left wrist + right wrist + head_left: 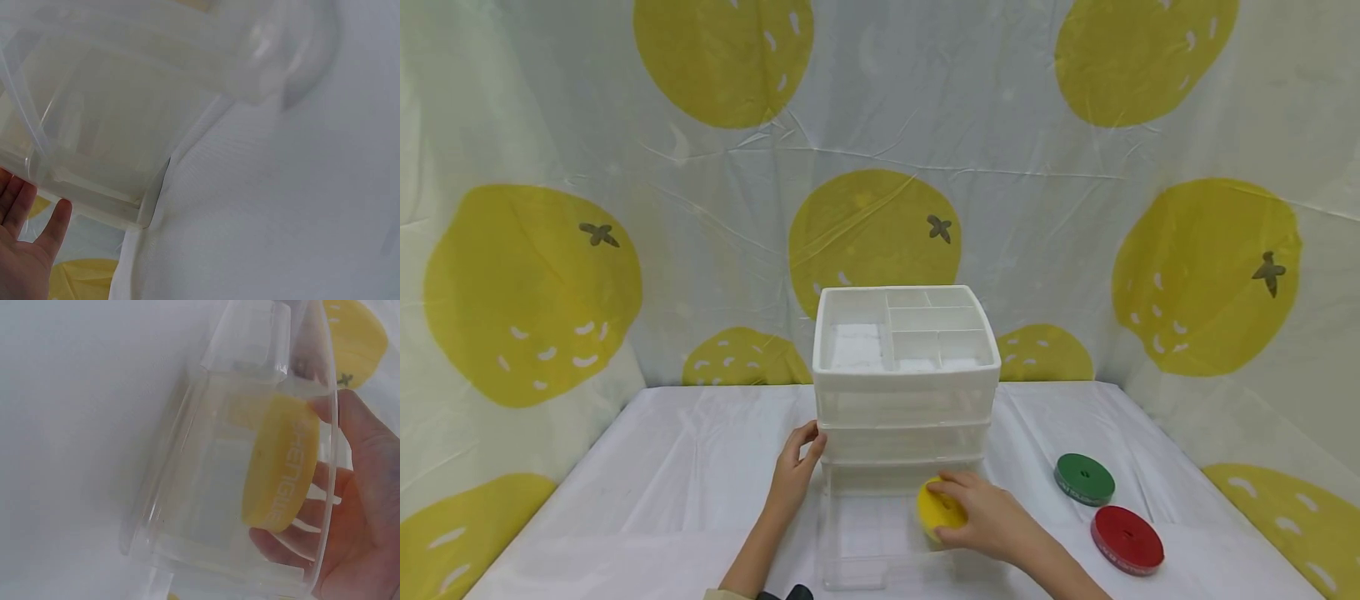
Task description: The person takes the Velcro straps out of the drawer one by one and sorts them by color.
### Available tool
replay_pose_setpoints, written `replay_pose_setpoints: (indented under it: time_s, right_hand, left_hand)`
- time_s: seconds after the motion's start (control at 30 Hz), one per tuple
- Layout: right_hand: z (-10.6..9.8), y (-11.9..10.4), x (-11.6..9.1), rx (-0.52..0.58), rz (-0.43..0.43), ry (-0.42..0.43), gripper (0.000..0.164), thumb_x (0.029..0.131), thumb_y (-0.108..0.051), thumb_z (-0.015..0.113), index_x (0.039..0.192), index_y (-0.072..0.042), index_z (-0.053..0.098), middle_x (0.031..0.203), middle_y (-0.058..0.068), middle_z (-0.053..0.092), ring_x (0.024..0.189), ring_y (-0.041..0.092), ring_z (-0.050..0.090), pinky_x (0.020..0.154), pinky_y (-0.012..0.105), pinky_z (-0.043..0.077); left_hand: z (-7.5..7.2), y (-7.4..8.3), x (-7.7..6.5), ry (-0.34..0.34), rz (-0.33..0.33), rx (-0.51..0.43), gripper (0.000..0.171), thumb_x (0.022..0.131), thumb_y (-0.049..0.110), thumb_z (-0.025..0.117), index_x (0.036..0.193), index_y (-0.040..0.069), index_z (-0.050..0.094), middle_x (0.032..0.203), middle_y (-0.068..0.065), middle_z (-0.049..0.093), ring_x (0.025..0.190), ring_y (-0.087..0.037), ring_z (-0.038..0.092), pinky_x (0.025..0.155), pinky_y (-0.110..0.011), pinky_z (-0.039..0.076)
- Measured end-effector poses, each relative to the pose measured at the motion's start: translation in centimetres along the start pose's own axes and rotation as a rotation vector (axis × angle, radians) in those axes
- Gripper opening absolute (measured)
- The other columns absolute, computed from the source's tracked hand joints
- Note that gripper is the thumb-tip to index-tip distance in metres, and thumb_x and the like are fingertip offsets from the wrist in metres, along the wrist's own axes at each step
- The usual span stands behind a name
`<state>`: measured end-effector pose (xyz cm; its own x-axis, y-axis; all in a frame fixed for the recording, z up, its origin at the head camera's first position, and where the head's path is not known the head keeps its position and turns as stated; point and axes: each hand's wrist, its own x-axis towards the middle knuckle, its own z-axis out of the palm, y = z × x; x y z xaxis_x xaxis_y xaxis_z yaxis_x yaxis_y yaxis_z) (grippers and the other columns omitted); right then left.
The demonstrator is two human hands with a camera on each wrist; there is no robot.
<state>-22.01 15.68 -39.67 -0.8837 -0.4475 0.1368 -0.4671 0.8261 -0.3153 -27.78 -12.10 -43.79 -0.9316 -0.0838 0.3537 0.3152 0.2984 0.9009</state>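
A white drawer unit (906, 400) stands at the middle of the table, its clear bottom drawer (853, 575) pulled out toward me. My right hand (988, 517) reaches over the drawer and grips a rolled yellow strap (936, 510) between thumb and fingers. In the right wrist view, pale lettering runs along the edge of the yellow strap (284, 465), which is tilted on edge inside the drawer walls. My left hand (799, 467) rests against the unit's left side, its fingertips at the side edge. Through the left wrist view, the fingers of the left hand (31, 244) look fairly straight.
To the right of the unit lie a rolled green strap (1085, 479) and, nearer me, a rolled red strap (1127, 540). The unit's top tray (857, 342) has several compartments. A cloth with yellow fruit prints (880, 225) hangs behind and at both sides.
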Motion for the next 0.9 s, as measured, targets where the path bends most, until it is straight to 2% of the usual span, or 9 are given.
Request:
replay_pose_setpoints:
  time_s: [0.3,0.57,0.73,0.9]
  right_hand:
    - [-0.8,0.0,-1.2,0.005,0.043,0.08,0.049,0.072,-0.042,0.069,0.116,-0.021,0.061,0.127,0.006,0.054,0.112,0.027,0.05,0.084,0.048,0.048]
    - [-1.2,0.1,-2.6,-0.081,0.037,0.292,0.049,0.069,-0.036,0.073,0.115,-0.024,0.062,0.125,-0.002,0.055,0.111,0.017,0.052,0.081,0.036,0.052]
    - [-1.6,0.0,-3.2,-0.058,0.082,0.335,0.051,0.069,-0.034,0.074,0.117,-0.025,0.061,0.126,-0.003,0.055,0.11,0.017,0.052,0.081,0.035,0.052]
    - [-1.7,0.6,-3.9,-0.071,0.06,0.407,0.052,0.066,-0.032,0.077,0.116,-0.024,0.062,0.125,-0.002,0.056,0.109,0.017,0.052,0.078,0.032,0.053]
  left_hand:
    - [0.0,0.0,0.0,-0.002,-0.01,-0.008,0.039,0.093,0.03,0.05,0.125,0.008,0.051,0.119,-0.008,0.054,0.114,-0.023,0.047,0.092,-0.043,0.044]
    - [0.0,-0.1,0.0,0.007,-0.002,0.001,0.039,0.093,0.03,0.05,0.124,0.007,0.052,0.119,-0.007,0.054,0.111,-0.022,0.047,0.092,-0.043,0.044]
    - [0.1,-0.1,0.0,0.005,-0.001,0.003,0.038,0.093,0.03,0.05,0.125,0.008,0.052,0.118,-0.007,0.055,0.111,-0.022,0.047,0.091,-0.043,0.044]
    - [0.0,0.0,0.0,-0.003,-0.009,-0.004,0.038,0.093,0.03,0.05,0.125,0.009,0.051,0.118,-0.007,0.054,0.113,-0.022,0.046,0.092,-0.043,0.043]
